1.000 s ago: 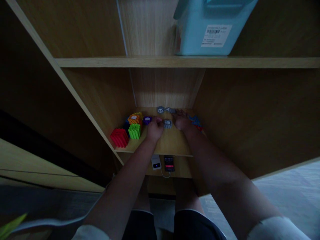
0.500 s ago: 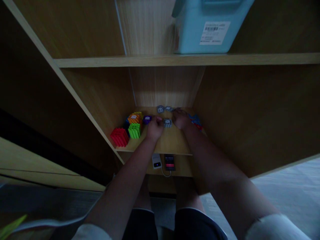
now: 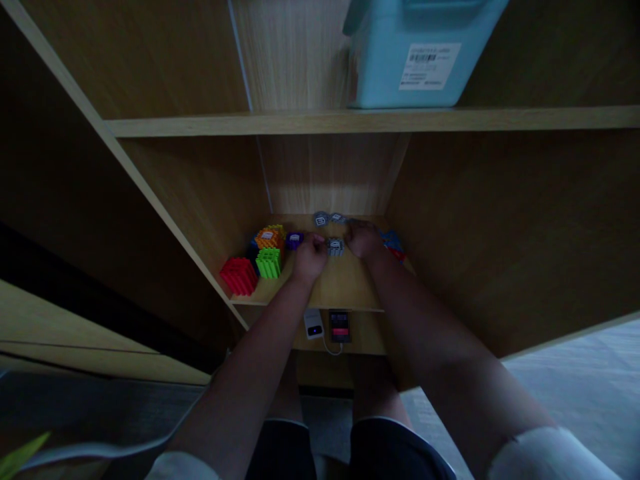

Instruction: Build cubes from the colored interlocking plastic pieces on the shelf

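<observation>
In the middle of the frame, both hands are reaching into the lower compartment of a wooden shelf. The grey block (image 3: 335, 246) is sitting on the shelf board (image 3: 345, 287) between them. The left hand (image 3: 310, 257) is resting against the block's left side with its fingers curled in, much where it was a second ago. The right hand (image 3: 365, 241) is showing the change. A second ago it lay flatter with its fingers stretched toward the back wall, and now it is bunching up and sitting close against the block's right side. The light is too dim to tell whether either hand is actually pinching the block.

Left of the left hand, a purple block (image 3: 294, 239), an orange block (image 3: 269, 237), a green block (image 3: 269, 262) and a red block (image 3: 239, 275) are lying unmoved. Two small grey pieces (image 3: 321, 218) are lying just behind the hands. Blue and red pieces (image 3: 393, 243) are showing just right of the right hand. At the upper right of the frame, a blue bin (image 3: 420, 53) is standing on the shelf above.
</observation>
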A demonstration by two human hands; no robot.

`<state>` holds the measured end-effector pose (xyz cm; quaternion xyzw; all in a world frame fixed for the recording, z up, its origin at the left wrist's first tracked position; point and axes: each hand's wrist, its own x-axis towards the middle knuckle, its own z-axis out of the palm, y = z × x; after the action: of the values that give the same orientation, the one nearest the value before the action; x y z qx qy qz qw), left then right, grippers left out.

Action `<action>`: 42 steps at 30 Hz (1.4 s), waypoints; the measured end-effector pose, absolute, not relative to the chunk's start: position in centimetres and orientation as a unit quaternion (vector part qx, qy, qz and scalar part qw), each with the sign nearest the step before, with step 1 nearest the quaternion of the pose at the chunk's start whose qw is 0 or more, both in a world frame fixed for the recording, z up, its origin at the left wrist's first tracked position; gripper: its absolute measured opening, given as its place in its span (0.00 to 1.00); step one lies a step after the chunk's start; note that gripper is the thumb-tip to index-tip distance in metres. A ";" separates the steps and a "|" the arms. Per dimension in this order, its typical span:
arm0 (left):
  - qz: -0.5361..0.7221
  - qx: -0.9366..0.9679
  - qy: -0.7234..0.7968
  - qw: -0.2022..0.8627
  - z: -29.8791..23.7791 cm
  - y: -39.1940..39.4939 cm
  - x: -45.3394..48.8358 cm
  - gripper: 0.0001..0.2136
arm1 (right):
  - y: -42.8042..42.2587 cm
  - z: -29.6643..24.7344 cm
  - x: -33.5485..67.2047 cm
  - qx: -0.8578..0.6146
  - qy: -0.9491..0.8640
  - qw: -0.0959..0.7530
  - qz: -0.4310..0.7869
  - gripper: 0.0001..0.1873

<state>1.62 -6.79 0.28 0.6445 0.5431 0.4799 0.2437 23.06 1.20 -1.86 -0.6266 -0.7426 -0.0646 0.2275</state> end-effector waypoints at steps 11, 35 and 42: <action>0.480 0.643 0.545 0.243 0.0 -6.5 1.6 0.05 | 0.2 -2.0 23.4 -0.647 -0.714 0.250 -0.094 0.26; 0.564 0.643 0.428 0.292 0.5 -6.8 1.6 0.20 | -5.7 2.2 21.1 -0.468 -0.763 0.445 0.029 0.16; 0.578 0.666 0.371 0.293 -0.3 -6.3 1.4 0.10 | -7.3 0.8 20.3 -0.431 -0.741 0.507 0.091 0.21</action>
<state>1.41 -6.29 -0.34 0.6656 0.3706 0.5777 0.2931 20.28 -7.33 0.79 -0.4309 -0.7408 0.0906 0.5073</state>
